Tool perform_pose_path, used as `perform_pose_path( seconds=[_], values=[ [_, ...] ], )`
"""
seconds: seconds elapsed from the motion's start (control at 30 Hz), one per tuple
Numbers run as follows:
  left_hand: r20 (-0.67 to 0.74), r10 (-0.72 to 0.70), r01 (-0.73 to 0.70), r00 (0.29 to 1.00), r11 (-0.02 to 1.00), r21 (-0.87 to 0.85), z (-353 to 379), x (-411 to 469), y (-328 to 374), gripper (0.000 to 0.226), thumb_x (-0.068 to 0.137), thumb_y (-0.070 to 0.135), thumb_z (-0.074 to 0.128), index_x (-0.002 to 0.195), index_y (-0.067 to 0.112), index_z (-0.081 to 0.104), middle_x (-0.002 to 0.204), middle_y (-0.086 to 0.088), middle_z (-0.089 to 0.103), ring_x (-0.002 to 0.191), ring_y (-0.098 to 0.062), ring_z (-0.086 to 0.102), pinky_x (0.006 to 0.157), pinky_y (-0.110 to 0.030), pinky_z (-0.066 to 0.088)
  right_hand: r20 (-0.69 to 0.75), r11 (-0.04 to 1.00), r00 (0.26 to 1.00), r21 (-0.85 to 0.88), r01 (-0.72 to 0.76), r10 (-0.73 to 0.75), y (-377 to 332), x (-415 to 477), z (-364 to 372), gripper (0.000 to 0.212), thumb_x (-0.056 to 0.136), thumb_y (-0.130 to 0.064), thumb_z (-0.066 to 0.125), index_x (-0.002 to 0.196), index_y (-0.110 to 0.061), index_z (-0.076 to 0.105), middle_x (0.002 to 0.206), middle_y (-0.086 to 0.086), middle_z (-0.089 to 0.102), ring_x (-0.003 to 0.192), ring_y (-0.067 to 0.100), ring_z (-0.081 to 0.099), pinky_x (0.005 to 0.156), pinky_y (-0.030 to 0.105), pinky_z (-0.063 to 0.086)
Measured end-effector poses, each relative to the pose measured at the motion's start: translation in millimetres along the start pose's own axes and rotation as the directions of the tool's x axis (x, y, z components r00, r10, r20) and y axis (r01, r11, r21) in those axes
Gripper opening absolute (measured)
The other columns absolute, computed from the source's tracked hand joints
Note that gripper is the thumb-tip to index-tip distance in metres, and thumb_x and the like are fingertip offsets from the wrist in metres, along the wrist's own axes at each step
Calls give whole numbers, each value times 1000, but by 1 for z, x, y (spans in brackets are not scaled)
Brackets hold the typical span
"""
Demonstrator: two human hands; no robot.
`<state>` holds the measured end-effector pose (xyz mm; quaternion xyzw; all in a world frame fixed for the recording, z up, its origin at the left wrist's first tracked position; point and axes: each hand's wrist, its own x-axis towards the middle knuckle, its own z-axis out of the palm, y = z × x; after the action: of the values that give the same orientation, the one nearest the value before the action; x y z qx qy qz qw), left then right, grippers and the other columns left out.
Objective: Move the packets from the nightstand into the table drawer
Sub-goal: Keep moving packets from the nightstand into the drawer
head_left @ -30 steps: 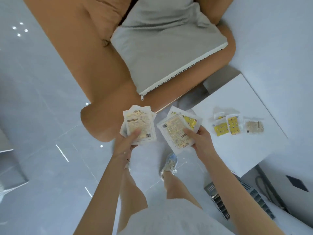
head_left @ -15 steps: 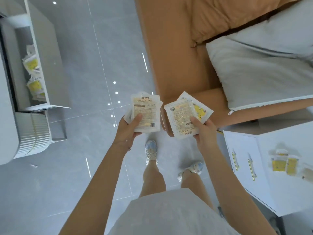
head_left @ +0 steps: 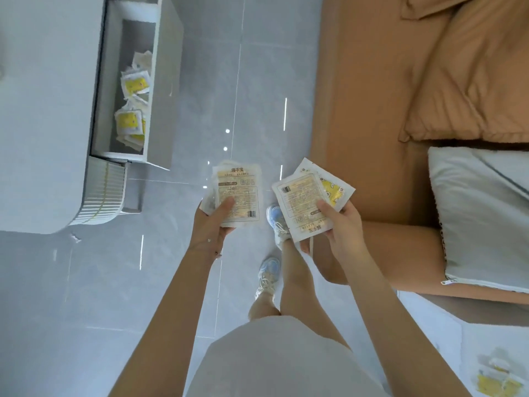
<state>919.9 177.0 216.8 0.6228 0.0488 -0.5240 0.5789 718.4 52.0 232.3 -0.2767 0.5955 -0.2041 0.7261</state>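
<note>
My left hand (head_left: 213,224) grips a small stack of white packets (head_left: 239,187) with printed backs, thumb on top. My right hand (head_left: 339,224) holds another stack of packets (head_left: 306,196), one showing a yellow print behind. Both stacks hang over the floor in mid-view. At the upper left the table drawer (head_left: 164,81) stands pulled open, with several white-and-yellow packets (head_left: 131,116) lying inside. The white nightstand (head_left: 446,339) sits at the lower right corner, and a few yellow packets (head_left: 496,376) remain on its top.
A white table (head_left: 48,110) with a rounded ribbed corner fills the left side. An orange bed (head_left: 386,110) with a grey pillow (head_left: 481,210) runs down the right. Grey tiled floor (head_left: 243,81) lies between them; my legs and shoes are below the hands.
The view has swung left, away from the nightstand and toward the table. The open drawer has come closer and larger. Both hands keep the same hold on their packets.
</note>
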Motion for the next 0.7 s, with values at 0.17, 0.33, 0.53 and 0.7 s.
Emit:
perform_pose_path(
  seconds=[0.17,0.33,0.53,0.7],
  values=[
    [-90,23,-25,996,999,-25,-3,31,44,28,86,7,64,114,11,63,103,-6,72,97,-25,69,72,-31,59,89,986,996,-169,-1,16,-40,44,49,24,87,-3,64,109,-13,64,111,8,71,101,27,69,86,44,57],
    [-230,24,-48,973,994,-97,7,74,83,37,85,8,67,120,6,59,111,-13,69,101,-29,68,77,-40,59,185,944,983,-327,45,17,-93,92,93,21,86,-3,67,100,-18,67,100,1,74,94,22,71,78,37,58],
    [-339,-8,-75,941,970,-230,2,119,126,37,84,8,69,118,4,54,111,-16,68,102,-34,66,83,-49,56,264,902,964,-420,98,18,-143,144,161,29,84,0,68,106,-18,63,106,3,72,101,25,69,88,46,55],
    [-376,-17,-116,927,938,-328,-23,155,166,35,88,6,61,122,4,56,113,-15,67,103,-31,67,82,-47,57,297,877,955,-454,157,-17,-167,186,233,45,82,1,70,121,-16,55,90,-8,74,94,18,71,80,39,58]
  ],
)
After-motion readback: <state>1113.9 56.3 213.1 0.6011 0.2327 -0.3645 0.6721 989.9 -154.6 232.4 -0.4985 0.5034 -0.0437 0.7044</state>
